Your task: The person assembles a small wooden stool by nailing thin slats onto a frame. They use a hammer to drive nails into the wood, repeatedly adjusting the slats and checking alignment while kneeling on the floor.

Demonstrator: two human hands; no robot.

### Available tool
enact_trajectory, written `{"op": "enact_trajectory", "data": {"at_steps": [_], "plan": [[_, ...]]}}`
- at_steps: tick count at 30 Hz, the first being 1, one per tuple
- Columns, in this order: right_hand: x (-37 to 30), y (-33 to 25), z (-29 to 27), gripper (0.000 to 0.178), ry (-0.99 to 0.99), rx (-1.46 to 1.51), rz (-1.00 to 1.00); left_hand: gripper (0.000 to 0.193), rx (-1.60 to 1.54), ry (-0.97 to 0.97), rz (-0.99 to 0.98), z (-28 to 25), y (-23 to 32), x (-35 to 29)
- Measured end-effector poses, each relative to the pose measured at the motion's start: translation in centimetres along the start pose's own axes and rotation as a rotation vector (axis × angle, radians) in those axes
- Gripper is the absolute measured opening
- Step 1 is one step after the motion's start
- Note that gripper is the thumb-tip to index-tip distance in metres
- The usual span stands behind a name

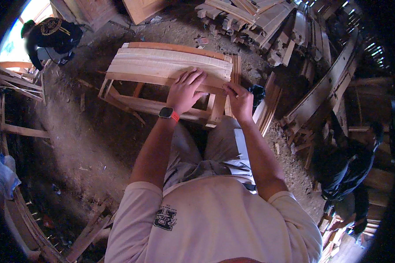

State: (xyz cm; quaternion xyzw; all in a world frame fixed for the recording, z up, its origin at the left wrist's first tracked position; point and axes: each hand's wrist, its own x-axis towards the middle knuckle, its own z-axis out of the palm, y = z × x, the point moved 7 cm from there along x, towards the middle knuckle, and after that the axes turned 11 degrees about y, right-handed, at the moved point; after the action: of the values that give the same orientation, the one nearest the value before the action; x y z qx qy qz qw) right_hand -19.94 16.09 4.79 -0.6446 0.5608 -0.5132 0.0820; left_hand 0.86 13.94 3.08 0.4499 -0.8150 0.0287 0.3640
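In front of my knees stands a low wooden frame (pixel 156 105) with pale planks (pixel 171 63) laid side by side over its far part. My left hand (pixel 186 91) lies on a narrower brownish plank (pixel 147 79) at the near side of these planks, fingers stretched out and thumb apart. At that plank's right end, over the frame's corner, my right hand (pixel 240 101) has its fingers pinched together. Whatever it may hold there is too small to make out. The near part of the frame is uncovered, with its rails and crosspieces showing.
Stacked boards (pixel 254 22) lie at the far right, and loose slats (pixel 270 105) lie just right of the frame. One person (pixel 55 37) bends down at the far left; another person (pixel 351 166) is at the right. A curved timber (pixel 28 219) lies at lower left.
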Motion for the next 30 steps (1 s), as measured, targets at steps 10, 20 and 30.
{"op": "enact_trajectory", "data": {"at_steps": [10,20,30], "plan": [[-0.2,0.5,0.2,0.018,-0.032,-0.012,0.038,0.066,0.029,-0.003,-0.009,0.0,0.1,0.0],[-0.2,0.6,0.0,0.017,-0.006,-0.001,0.046,0.067,0.023,-0.018,-0.012,-0.2,0.3,0.2],[-0.1,-0.1,-0.1,0.017,-0.004,-0.046,-0.019,0.066,0.029,0.002,-0.017,-0.3,0.5,0.2]]}}
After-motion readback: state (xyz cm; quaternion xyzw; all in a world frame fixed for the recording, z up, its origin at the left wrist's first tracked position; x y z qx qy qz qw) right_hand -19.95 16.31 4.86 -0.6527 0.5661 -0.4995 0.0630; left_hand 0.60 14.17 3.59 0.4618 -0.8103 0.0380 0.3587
